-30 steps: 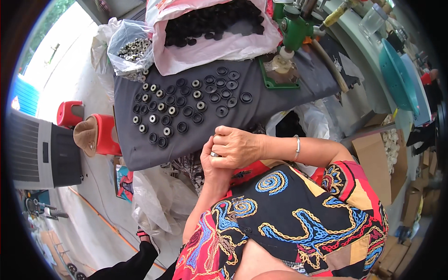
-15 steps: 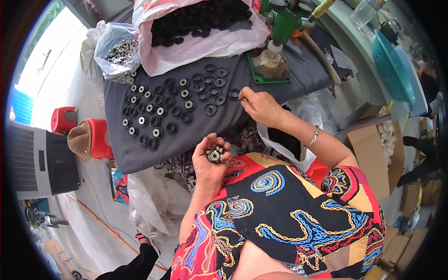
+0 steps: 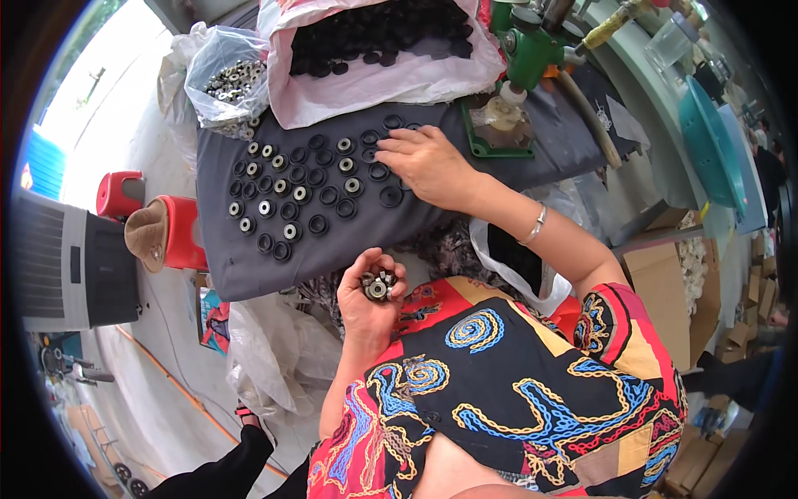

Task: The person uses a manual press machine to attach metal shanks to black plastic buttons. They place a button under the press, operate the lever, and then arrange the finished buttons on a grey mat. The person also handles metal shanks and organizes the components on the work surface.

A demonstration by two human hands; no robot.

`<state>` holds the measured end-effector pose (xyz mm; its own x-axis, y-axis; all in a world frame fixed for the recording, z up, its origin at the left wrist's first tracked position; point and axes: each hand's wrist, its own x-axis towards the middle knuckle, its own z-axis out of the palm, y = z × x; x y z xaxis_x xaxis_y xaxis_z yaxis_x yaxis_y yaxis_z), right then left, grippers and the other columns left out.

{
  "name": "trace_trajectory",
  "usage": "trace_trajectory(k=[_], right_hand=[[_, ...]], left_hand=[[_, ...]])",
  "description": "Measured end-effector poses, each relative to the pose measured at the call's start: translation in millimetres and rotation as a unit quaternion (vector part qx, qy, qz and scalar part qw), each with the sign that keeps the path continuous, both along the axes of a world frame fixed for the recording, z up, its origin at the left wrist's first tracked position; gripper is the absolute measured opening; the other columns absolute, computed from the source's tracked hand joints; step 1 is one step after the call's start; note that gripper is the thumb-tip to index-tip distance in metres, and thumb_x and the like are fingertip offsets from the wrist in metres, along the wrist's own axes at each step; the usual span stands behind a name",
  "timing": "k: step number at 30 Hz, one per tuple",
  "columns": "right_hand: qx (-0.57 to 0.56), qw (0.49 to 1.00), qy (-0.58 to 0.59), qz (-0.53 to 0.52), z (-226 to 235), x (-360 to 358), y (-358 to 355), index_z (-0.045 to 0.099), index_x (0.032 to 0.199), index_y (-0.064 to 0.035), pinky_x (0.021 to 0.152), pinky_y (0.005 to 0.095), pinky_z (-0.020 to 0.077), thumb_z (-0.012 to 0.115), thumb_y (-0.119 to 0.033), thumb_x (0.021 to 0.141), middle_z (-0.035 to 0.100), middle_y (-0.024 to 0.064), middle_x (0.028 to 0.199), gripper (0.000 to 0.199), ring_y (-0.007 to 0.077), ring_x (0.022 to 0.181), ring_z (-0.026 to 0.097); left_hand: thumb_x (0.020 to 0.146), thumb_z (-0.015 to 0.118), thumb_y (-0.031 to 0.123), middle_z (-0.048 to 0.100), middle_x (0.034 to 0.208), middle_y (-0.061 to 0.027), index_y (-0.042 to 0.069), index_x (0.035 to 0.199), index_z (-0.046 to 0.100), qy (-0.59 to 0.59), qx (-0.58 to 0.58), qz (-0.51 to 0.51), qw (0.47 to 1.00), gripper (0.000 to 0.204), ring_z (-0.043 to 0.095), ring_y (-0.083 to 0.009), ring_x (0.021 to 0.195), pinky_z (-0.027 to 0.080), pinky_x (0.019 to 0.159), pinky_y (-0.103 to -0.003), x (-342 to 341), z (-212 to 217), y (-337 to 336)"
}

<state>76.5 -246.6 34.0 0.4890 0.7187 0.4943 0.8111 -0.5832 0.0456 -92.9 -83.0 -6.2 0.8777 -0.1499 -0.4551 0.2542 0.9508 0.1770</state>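
Observation:
My left hand [image 3: 366, 303] is held palm up in front of my shirt. Its fingers curl round several small metal bearings [image 3: 378, 289]. My right hand [image 3: 434, 170] reaches over the grey cloth, fingers stretched out above the right-hand group of black rings [image 3: 328, 196] and hiding some of them. Whether its fingertips touch a ring, I cannot tell. Many rings lie spread in loose rows; several on the left and in the middle have a silver bearing [image 3: 300, 193] seated in their centres, while those nearest my right hand look bare.
Behind the rings lies a white sack [image 3: 366, 101] of black round parts, beside a clear bag [image 3: 218, 116] of bearings. A green hand press [image 3: 527, 62] stands at the back right. Red stools [image 3: 179, 233] are at the left, with an open cardboard box [image 3: 661, 279] at the right.
My right hand has moved left from the outer edge of the rings to above them, and its fingers have spread from a pinch. The left hand keeps its bearings. The whole view has shifted slightly.

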Motion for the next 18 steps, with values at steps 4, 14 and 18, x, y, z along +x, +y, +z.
trace_trajectory(k=[4,14,18], right_hand=[[-0.107,0.985,0.135,-0.012,-4.5,4.2,17.4,0.059,0.122,-0.0066,0.108,0.0595,0.0271,0.053,-0.036,0.095,0.057,0.0085,0.132,0.041,0.0269,0.131,0.046],[0.089,0.988,0.123,0.015,-23.4,14.2,19.0,0.064,0.110,-0.0065,0.104,0.0563,0.0332,0.059,-0.030,0.091,0.064,0.0096,0.117,0.031,0.0275,0.117,0.056],[0.124,0.964,0.210,0.107,12.6,-19.7,14.9,0.067,0.096,-0.0073,0.087,0.0422,0.0462,0.067,-0.022,0.082,0.065,0.0078,0.095,0.020,0.0274,0.093,0.062]], left_hand=[[0.091,0.055,0.024,0.060,0.082,-0.0108,0.005,0.096,0.068,0.008,0.017,0.019,1.000,0.023,0.055,-0.0290,0.080,0.038,0.051,-0.030,-1.2,0.3,5.9],[0.096,0.050,0.031,0.061,0.082,-0.0102,0.004,0.097,0.066,0.014,0.009,0.027,1.000,0.032,0.057,-0.0286,0.080,0.040,0.053,-0.032,2.0,-1.1,9.6],[0.100,0.041,0.038,0.064,0.085,-0.0099,0.003,0.102,0.064,-0.012,-0.004,-0.004,1.000,0.042,0.059,-0.0267,0.078,0.041,0.055,-0.032,11.0,-5.3,9.9]])
